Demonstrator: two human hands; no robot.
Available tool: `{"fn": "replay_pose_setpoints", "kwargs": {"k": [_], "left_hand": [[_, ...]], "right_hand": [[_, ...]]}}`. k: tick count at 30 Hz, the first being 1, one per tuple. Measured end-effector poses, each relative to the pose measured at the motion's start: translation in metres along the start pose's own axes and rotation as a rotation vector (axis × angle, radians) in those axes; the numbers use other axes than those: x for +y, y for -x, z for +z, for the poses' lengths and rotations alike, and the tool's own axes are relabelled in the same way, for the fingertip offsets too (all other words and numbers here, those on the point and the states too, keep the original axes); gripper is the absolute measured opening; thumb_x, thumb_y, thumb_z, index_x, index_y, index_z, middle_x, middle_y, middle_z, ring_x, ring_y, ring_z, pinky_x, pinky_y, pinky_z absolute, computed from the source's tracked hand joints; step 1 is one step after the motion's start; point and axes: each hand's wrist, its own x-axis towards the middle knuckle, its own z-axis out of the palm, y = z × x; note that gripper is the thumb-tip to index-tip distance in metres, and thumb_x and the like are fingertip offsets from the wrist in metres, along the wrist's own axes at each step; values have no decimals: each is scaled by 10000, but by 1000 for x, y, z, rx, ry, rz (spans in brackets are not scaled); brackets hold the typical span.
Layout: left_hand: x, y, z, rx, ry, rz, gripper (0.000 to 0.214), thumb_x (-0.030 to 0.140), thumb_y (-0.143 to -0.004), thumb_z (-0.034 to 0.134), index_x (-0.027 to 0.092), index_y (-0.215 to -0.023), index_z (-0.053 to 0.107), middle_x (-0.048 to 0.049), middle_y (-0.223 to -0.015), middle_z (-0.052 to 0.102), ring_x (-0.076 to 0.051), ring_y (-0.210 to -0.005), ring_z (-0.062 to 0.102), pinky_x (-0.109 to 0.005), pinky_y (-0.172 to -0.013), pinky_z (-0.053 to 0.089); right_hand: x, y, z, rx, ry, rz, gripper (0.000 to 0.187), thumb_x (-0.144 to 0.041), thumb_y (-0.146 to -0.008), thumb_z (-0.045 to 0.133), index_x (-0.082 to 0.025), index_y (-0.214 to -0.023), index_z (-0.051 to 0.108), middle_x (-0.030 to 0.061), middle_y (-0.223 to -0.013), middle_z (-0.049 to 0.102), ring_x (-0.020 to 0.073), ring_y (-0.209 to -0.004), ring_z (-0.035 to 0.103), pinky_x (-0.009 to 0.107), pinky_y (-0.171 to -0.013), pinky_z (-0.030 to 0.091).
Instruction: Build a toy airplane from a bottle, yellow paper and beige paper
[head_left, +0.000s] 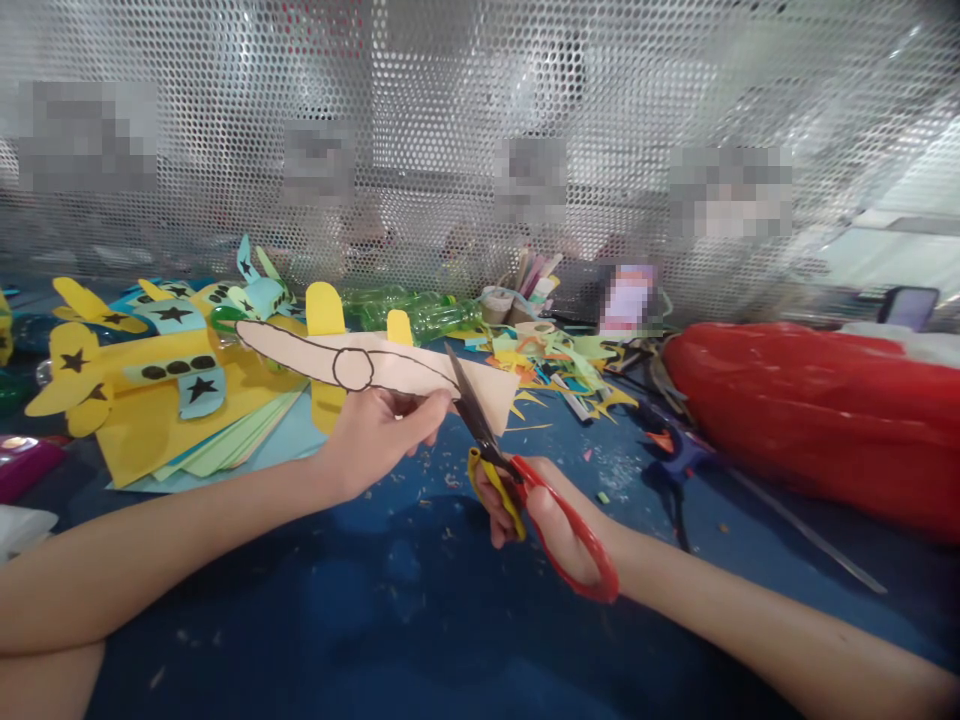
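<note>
My left hand pinches a long pale paper piece with a black drawn outline, holding it level above the blue table. In my right hand are scissors with red and yellow handles, my fingers through the loops. The dark blades point up and to the left and meet the paper's right part along the drawn line.
Paper planes in yellow and light blue with black stars lie on a stack of coloured sheets at left. Paper scraps, green plastic bottles and a cup of sticks sit behind. A red bag lies at right. A perforated metal screen backs the table.
</note>
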Motion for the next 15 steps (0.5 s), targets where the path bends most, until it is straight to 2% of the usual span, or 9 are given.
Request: {"fn": "replay_pose_setpoints", "kwargs": {"k": [6, 15], "left_hand": [[3, 0, -1, -6, 12, 13, 370, 378, -871, 553, 188, -554, 553, 45, -483, 535, -60, -422, 455, -185, -451, 403], [1, 0, -1, -4, -34, -13, 441, 408, -876, 548, 188, -495, 516, 36, -454, 510, -59, -412, 449, -189, -456, 401]], "right_hand": [[-2, 0, 1, 23, -6, -1, 726, -904, -784, 267, -201, -717, 435, -4, -592, 460, 139, -462, 544, 296, -456, 512], [0, 0, 1, 17, -19, 12, 729, -908, -776, 278, -200, -715, 439, -10, -604, 453, 122, -471, 515, 290, -473, 525]]}}
